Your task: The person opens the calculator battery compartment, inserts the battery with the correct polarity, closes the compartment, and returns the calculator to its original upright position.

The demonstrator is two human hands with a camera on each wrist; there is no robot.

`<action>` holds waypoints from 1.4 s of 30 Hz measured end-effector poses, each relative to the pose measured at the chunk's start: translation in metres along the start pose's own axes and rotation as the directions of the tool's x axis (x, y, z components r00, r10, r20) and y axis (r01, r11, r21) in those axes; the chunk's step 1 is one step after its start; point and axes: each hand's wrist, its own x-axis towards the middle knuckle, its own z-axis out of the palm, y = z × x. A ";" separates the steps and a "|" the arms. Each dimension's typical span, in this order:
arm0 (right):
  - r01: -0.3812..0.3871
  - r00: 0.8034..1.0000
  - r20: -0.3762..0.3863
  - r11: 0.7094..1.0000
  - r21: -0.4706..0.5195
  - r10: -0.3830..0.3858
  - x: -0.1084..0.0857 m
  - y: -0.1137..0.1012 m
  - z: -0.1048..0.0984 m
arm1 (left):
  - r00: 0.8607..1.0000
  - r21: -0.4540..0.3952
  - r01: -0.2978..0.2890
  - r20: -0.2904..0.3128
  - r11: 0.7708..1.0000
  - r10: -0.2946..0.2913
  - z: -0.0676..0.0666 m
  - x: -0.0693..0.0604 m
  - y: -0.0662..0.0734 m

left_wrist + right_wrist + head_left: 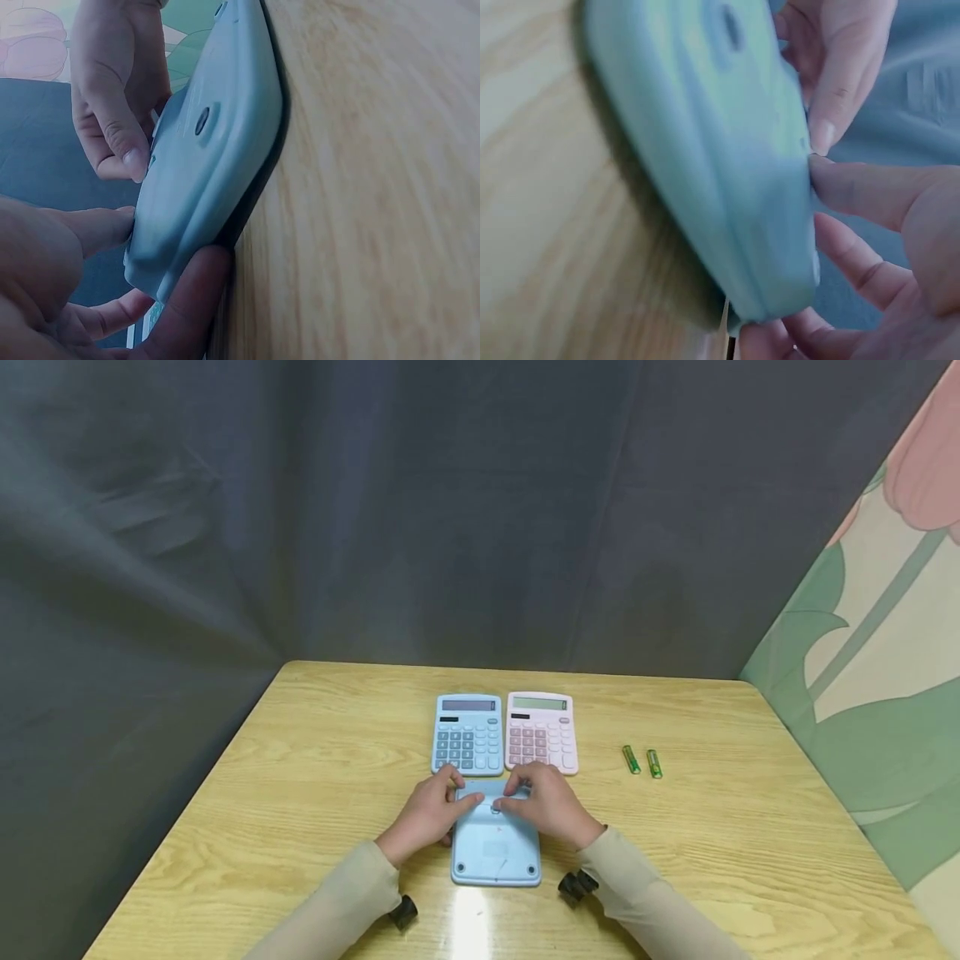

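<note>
Lying just beyond the face-down calculator (496, 847) are two face-up calculators (468, 737).

A light wood table (315, 752) with rounded far corners, a bright glare on its near part. Toward its far side lie two face-up calculators, just beside each other: a blue one (469, 735) on the left, a pink one (542, 735) on the right, each display reading zero. Further right, two green batteries (655, 764) lie near each other. Behind hangs a dark grey curtain (465, 527); at right, a wall (892, 693) printed with pink flowers and green leaves.
</note>
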 end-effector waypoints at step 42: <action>-0.103 0.981 0.175 0.989 0.110 0.082 0.009 -0.001 -0.008 | 0.995 -0.007 0.071 0.065 0.997 -0.071 -0.004 0.002 0.008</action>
